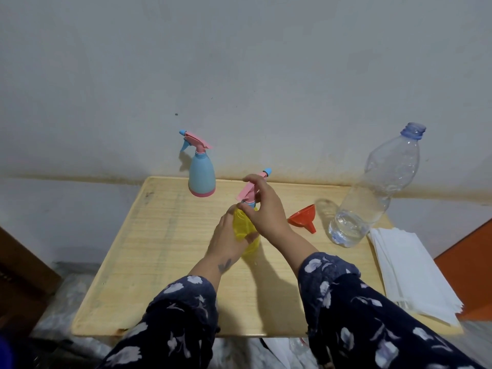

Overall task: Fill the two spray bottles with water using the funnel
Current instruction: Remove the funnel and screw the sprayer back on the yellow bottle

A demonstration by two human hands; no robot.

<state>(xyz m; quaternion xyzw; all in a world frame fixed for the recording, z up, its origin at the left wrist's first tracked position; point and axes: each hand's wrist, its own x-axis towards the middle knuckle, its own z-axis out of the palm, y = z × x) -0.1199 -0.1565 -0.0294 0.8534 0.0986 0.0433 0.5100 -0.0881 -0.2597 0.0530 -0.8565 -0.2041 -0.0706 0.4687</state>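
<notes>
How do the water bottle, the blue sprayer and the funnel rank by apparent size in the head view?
1. Water bottle, clearly largest.
2. Blue sprayer, though it stands farther from the camera.
3. Funnel, smallest.

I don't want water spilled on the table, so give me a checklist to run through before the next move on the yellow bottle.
1. Yellow spray bottle steadied: left hand grips its body. Ok.
2. Spray head held: right hand grips it. Ok.
3. Head fully screwed or loose: cannot tell.
4. Red funnel in reach: lies on its side on the table. Ok.
5. Clear water bottle uncapped, little water left. Ok.
6. White napkins handy. Ok.
</notes>
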